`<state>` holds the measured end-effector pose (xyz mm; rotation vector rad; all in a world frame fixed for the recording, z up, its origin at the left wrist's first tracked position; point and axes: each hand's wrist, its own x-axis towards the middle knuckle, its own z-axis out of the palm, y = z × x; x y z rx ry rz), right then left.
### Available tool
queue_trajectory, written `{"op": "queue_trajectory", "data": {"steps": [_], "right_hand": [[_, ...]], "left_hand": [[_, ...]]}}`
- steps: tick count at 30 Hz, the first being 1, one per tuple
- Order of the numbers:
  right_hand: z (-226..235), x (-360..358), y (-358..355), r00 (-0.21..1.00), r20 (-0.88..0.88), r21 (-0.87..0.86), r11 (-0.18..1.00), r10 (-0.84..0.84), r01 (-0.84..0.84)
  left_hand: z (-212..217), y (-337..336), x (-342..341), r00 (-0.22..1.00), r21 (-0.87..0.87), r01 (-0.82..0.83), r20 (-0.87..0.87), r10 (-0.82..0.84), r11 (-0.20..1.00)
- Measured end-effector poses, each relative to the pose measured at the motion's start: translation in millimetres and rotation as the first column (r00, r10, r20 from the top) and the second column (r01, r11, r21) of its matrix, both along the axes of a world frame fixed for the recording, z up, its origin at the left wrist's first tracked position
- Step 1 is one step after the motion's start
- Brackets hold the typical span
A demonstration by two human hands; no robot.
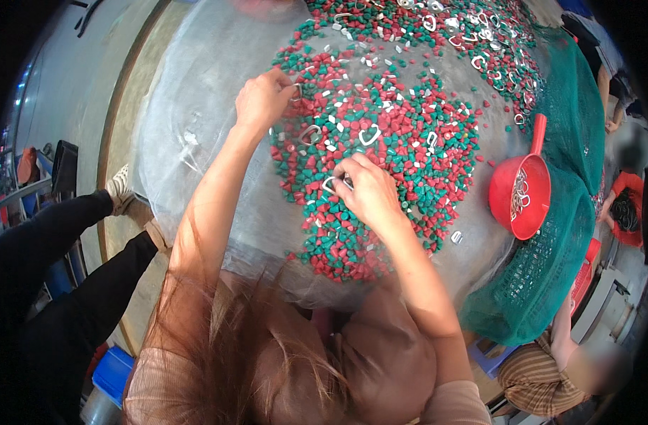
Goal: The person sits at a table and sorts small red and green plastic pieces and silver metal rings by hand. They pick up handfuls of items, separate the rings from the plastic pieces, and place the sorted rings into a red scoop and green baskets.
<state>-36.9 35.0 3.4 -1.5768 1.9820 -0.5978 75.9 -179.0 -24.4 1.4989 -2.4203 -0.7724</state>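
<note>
A broad pile of small red and green pebble-like pieces (pixel 391 142) lies on translucent sheeting, with pale metal bits and loops mixed in. Over the pile, my right hand (pixel 370 190) is closed, and a silvery metal loop (pixel 329 185) shows at its fingertips. My left hand (pixel 264 100) reaches to the pile's upper left edge with thumb and fingers pinched together. Whatever is between those fingertips is too small to make out. An open, C-shaped metal loop (pixel 370 135) rests on the pieces just beyond my right hand, and another curved loop (pixel 310 134) lies between both hands.
A red plastic scoop (pixel 504 188) holding several metal loops stands to the right, beside bunched green netting (pixel 529 297). More pieces and loops (pixel 497 57) are heaped at the far right. Another person's dark-clothed legs (pixel 118 258) are at left; a person in stripes (pixel 532 379) sits lower right.
</note>
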Motion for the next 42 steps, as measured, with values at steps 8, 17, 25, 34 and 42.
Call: {"op": "queue_trajectory", "data": {"steps": [8, 17, 25, 34, 42], "right_hand": [[-1, -34, 13, -0.311, 0.947, 0.213, 0.875, -0.076, 0.434], [-17, -24, 23, -0.690, 0.718, 0.419, 0.737, 0.089, 0.531], [60, -153, 92, -0.485, 0.841, 0.378, 0.382, 0.240, 0.844], [50, -226, 130, 0.337, -0.529, -0.601, 0.625, -0.779, 0.499], [2, -57, -9, 0.933, -0.351, -0.335, 0.941, -0.080, -0.046]], "left_hand": [[90, 50, -6, 0.814, 0.287, 0.547, -0.401, -0.420, 0.786], [90, 144, -71, 0.612, -0.245, 0.725, -0.197, -0.766, 0.643], [97, 125, -74, 0.618, -0.356, 0.549, -0.437, -0.654, 0.756], [61, 64, 20, 0.909, -0.104, 0.212, -0.344, -0.235, 0.972], [20, 83, 20, 0.974, -0.116, 0.211, -0.062, -0.219, 0.971]]}}
